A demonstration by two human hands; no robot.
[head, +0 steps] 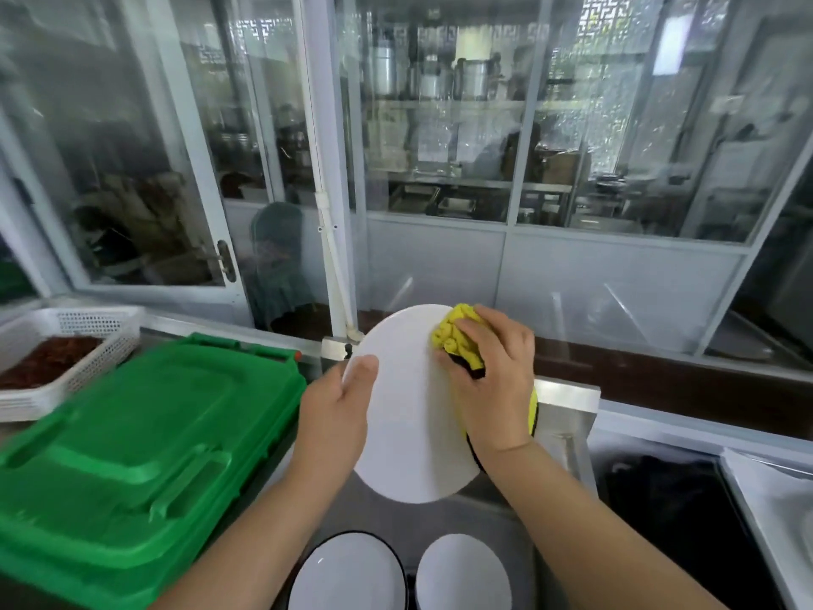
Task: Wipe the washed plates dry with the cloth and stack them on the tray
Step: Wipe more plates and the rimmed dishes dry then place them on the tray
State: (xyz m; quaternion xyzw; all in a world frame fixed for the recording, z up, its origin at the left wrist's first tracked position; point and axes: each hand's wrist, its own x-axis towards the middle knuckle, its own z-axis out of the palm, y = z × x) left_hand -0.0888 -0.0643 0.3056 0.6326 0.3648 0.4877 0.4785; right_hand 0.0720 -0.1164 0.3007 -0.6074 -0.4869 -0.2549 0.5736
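White basket (94, 332) – reddish bits inside, green crate (132, 438) lidded

At our left sits a green plastic crate lid (132, 438), and behind it a white perforated basket (83, 328) holding reddish-brown dried bits. Ahead of us runs a glass partition (440, 147) with an aluminium door (145, 169); beyond it we see steel shelves with large metal pots (440, 77).
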